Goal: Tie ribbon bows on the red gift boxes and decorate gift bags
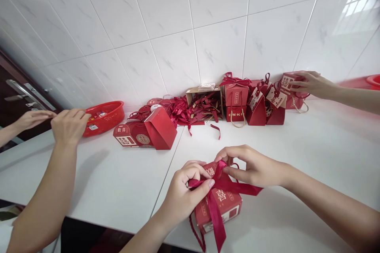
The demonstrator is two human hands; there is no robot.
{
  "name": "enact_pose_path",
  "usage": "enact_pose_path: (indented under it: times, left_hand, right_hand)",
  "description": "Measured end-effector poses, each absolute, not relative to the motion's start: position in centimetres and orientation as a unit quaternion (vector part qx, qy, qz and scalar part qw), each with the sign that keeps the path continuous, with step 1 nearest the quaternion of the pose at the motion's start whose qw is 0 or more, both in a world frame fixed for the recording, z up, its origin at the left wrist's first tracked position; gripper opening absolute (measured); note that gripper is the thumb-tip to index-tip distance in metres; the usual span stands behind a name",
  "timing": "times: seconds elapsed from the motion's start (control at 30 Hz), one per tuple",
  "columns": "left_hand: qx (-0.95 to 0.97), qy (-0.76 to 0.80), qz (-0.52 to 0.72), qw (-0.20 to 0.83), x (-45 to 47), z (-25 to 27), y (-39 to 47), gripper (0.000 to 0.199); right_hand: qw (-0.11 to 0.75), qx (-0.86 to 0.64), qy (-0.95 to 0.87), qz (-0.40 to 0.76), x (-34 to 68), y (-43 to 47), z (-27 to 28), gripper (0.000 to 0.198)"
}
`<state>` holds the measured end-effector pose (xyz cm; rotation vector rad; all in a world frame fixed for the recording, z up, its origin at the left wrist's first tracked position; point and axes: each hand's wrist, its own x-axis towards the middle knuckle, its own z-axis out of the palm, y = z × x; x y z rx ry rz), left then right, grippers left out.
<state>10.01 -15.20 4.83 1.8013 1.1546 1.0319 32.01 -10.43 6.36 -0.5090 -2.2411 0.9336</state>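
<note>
A red gift box [233,201] with white characters and a cord handle lies on the white table in front of me. Across its top runs a dark red satin ribbon [218,221], looped near the middle, with one tail hanging over the near side and another stretching right. My left hand [187,187] pinches the ribbon at the left of the loop, thumb and fingers together. On the other side, my right hand [247,166] grips the top of the ribbon loop between thumb and fingers. The fingers partly cover the knot area.
Several finished-looking red boxes [237,95] stand along the tiled wall. Beside them are a cardboard box [221,104] of ribbon pieces and folded red boxes [162,128]. A red basket [118,114] stands left. Co-workers' hands [69,124] reach in at left, and another hand [311,85] touches a box at right.
</note>
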Motion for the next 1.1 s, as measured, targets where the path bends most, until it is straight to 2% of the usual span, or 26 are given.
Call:
enact_pose_path:
  times: [0.2,0.37,0.57,0.77,0.97,1.1]
  left_hand:
    - [0.706,0.45,0.398,0.376,10.1,4.8,-15.3,0.043]
    - [0.701,0.453,0.4,0.379,10.1,4.9,-15.1,0.043]
    - [0.696,0.449,0.403,0.39,10.0,4.8,-15.0,0.04]
    - [0.692,0.451,0.407,0.391,10.0,4.9,-15.1,0.04]
    - [0.689,0.453,0.401,0.398,10.1,5.0,-14.9,0.041]
    - [0.687,0.451,0.406,0.4,10.2,4.9,-14.8,0.041]
  right_hand:
    - [0.342,-0.202,-0.847,0.352,31.5,-10.7,5.8,0.015]
    - [0.368,-0.206,-0.856,0.3,31.2,-10.6,5.1,0.012]
    - [0.393,-0.122,-0.865,0.287,31.0,-10.5,4.6,0.035]
    - [0.394,-0.121,-0.869,0.273,30.9,-10.5,4.7,0.03]
    - [0.388,-0.155,-0.869,0.265,30.9,-10.8,4.7,0.011]
    - [0.393,-0.183,-0.88,0.195,30.8,-10.9,4.4,0.014]
